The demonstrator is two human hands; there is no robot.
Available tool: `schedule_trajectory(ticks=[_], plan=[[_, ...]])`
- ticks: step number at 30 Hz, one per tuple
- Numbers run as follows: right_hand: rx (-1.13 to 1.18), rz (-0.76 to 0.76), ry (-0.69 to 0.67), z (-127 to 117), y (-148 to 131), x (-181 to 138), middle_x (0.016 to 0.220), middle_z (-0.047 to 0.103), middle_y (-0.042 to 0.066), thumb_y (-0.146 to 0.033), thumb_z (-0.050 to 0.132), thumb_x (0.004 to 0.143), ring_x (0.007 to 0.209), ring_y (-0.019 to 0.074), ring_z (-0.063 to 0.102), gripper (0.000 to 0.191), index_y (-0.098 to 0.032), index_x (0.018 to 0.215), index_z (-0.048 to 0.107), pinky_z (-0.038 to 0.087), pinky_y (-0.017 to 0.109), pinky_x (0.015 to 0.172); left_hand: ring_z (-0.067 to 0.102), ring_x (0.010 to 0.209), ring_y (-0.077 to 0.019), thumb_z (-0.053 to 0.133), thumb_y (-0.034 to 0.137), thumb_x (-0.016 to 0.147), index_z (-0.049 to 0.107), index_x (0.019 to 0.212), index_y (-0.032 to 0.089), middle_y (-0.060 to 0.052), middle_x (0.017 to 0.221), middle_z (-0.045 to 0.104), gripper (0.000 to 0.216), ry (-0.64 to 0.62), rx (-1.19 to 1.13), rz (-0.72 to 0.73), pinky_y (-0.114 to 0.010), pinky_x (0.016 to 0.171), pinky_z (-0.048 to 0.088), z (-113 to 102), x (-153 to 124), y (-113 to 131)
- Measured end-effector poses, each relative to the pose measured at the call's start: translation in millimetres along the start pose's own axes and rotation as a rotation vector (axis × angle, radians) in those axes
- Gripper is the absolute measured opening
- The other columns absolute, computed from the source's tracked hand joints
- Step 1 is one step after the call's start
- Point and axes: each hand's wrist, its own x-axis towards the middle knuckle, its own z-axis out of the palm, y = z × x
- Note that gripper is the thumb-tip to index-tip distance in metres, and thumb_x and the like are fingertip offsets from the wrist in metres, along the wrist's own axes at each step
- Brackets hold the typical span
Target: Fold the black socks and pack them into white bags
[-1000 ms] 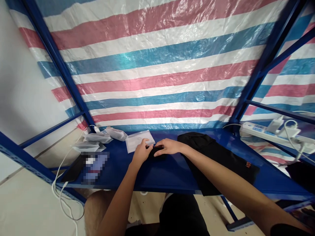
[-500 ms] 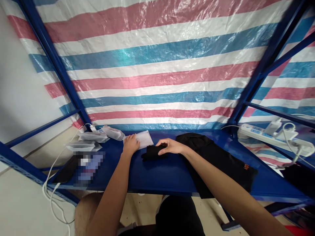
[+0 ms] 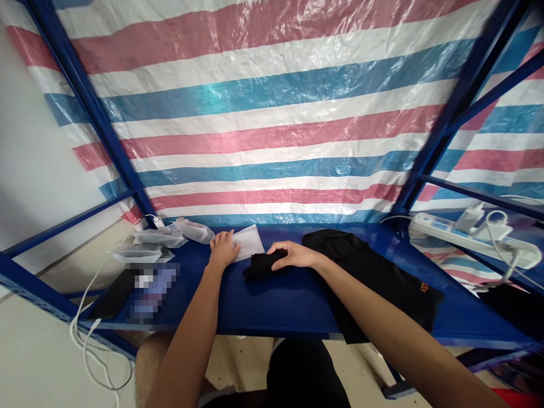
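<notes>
My left hand (image 3: 224, 249) lies with fingers spread on the left part of a flat, whitish, translucent bag (image 3: 251, 240) at the back of the blue shelf. My right hand (image 3: 294, 253) curves its thumb and fingers round the right end of a small rolled bundle of black cloth (image 3: 260, 265). That bundle rests on the shelf, just in front of the bag. Under and beyond my right forearm spreads a larger black garment (image 3: 385, 283) with small orange lettering near one end.
Several translucent pouches (image 3: 159, 237) lie at the back left. A black flat object (image 3: 113, 297) and a blurred blue item (image 3: 155, 292) are near the left edge, by white cables. Blue posts (image 3: 91, 113) flank the shelf; a power strip (image 3: 471, 241) stands at right.
The view has shifted very slightly. My left hand has slid a little leftward on the bag; my right hand keeps its hold on the black cloth bundle.
</notes>
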Motion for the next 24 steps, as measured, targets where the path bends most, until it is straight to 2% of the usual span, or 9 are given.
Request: schedule_trajectory(ticks=[5, 7, 11, 13, 15, 17, 19, 21, 24], plan=[[-0.058, -0.011, -0.007, 3.0, -5.2, -2.2, 0.11, 0.077, 0.002, -0.057, 0.095, 0.07, 0.104, 0.0265, 0.072, 0.059, -0.027, 0.117, 0.077, 0.056, 0.039, 0.096, 0.051, 0.135, -0.0359, 0.059, 0.034, 0.096, 0.056, 0.15, 0.024, -0.015, 0.14, 0.061, 0.055, 0.086, 0.005, 0.05, -0.054, 0.123, 0.026, -5.7, 1.2, 0.5], [-0.133, -0.073, 0.016, 6.0, -6.6, -3.9, 0.122, 0.074, 0.004, -0.058, 0.095, 0.071, 0.115, 0.028, 0.07, 0.058, -0.028, 0.118, 0.078, 0.054, 0.042, 0.105, 0.056, 0.128, -0.0325, 0.062, 0.031, 0.095, 0.064, 0.138, 0.027, -0.012, 0.134, 0.063, 0.044, 0.103, -0.036, 0.107, -0.051, 0.122, 0.029, -8.6, 1.1, 0.2], [-0.282, -0.194, 0.167, 11.8, -3.7, -4.4, 0.163, 0.047, 0.009, -0.059, 0.095, 0.073, 0.15, 0.0333, 0.049, 0.053, -0.031, 0.115, 0.08, 0.041, 0.051, 0.123, 0.059, 0.124, -0.0282, 0.067, 0.024, 0.092, 0.069, 0.121, 0.027, -0.008, 0.133, 0.065, 0.029, 0.154, -0.129, 0.181, -0.046, 0.116, 0.035, -14.8, -3.2, 7.0], [-0.33, -0.231, 0.247, 13.3, -1.0, -2.1, 0.171, 0.037, 0.009, -0.059, 0.095, 0.074, 0.158, 0.0349, 0.038, 0.051, -0.03, 0.114, 0.08, 0.034, 0.055, 0.128, 0.063, 0.117, -0.0257, 0.068, 0.023, 0.092, 0.068, 0.116, 0.027, -0.007, 0.132, 0.066, 0.024, 0.191, -0.169, 0.21, -0.044, 0.115, 0.037, -18.5, -7.7, 15.6], [-0.342, -0.26, 0.277, 13.9, 0.6, 1.1, 0.167, 0.045, 0.01, -0.057, 0.095, 0.075, 0.154, 0.0348, 0.045, 0.051, -0.029, 0.115, 0.08, 0.035, 0.054, 0.127, 0.066, 0.108, -0.0233, 0.067, 0.025, 0.095, 0.067, 0.115, 0.027, -0.005, 0.127, 0.068, 0.02, 0.214, -0.208, 0.254, -0.043, 0.115, 0.037, -22.0, -13.1, 25.4], [-0.338, -0.252, 0.282, 13.7, 0.2, 3.8, 0.149, 0.063, 0.011, -0.055, 0.093, 0.078, 0.136, 0.0323, 0.063, 0.051, -0.027, 0.118, 0.078, 0.045, 0.05, 0.12, 0.067, 0.104, -0.0228, 0.068, 0.025, 0.096, 0.066, 0.114, 0.027, -0.004, 0.119, 0.071, 0.018, 0.22, -0.232, 0.291, -0.044, 0.114, 0.038, -25.0, -18.3, 33.3], [-0.363, -0.218, 0.301, 12.6, -1.6, 4.8, 0.128, 0.074, 0.008, -0.053, 0.092, 0.08, 0.116, 0.029, 0.072, 0.05, -0.026, 0.119, 0.078, 0.053, 0.045, 0.109, 0.066, 0.108, -0.0248, 0.07, 0.026, 0.095, 0.066, 0.11, 0.027, -0.004, 0.115, 0.072, 0.015, 0.234, -0.229, 0.297, -0.045, 0.114, 0.038, -27.0, -22.2, 36.8], [-0.421, -0.206, 0.334, 10.7, -3.3, 4.1, 0.12, 0.076, 0.007, -0.05, 0.092, 0.081, 0.109, 0.0281, 0.073, 0.048, -0.025, 0.119, 0.078, 0.055, 0.043, 0.103, 0.062, 0.121, -0.0288, 0.073, 0.027, 0.093, 0.067, 0.104, 0.027, -0.007, 0.123, 0.071, 0.013, 0.275, -0.208, 0.273, -0.047, 0.115, 0.039, -27.7, -23.8, 35.2], [-0.52, -0.245, 0.358, 7.5, -2.9, 1.3, 0.124, 0.075, 0.007, -0.044, 0.093, 0.081, 0.118, 0.0298, 0.07, 0.047, -0.027, 0.122, 0.078, 0.053, 0.045, 0.108, 0.051, 0.141, -0.0327, 0.076, 0.026, 0.09, 0.065, 0.105, 0.026, -0.009, 0.148, 0.061, 0.019, 0.339, -0.227, 0.251, -0.049, 0.119, 0.038, -26.5, -21.8, 26.6]])
